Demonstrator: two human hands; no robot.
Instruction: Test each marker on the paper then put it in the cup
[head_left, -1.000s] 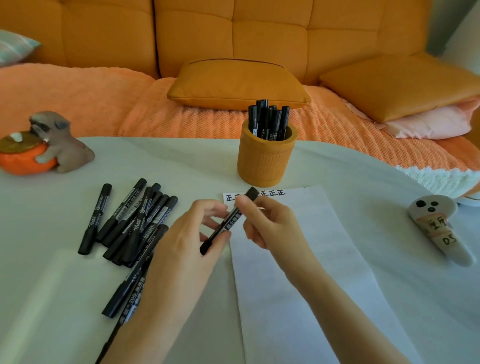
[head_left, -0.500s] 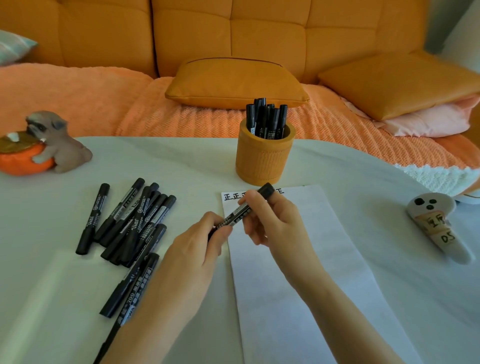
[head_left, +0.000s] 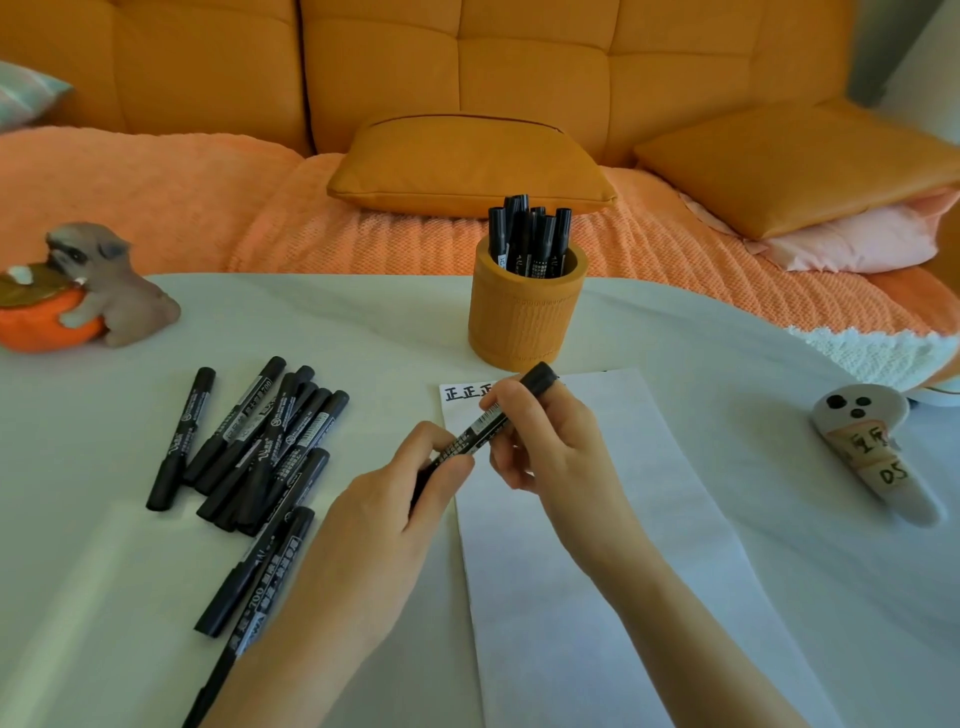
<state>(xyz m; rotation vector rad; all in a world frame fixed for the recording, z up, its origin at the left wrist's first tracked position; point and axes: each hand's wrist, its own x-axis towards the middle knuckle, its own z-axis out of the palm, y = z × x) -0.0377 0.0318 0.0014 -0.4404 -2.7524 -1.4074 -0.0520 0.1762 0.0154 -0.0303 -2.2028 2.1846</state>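
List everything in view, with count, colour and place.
table: one, white, foreground
paper: one sheet, white, table centre, black marks along top
cup: one, orange, behind the paper
markers in cup: several, black, upright
held marker: one, black, above the paper's top edge
loose markers: roughly ten, black, lying on the table's left
dog figurine: one, grey, far left, hugging an orange ornament
ghost figure: one, white, right side
sofa: one, orange, behind, with cushions
left hand: one, grips the held marker's lower end
right hand: one, pinches its upper barrel
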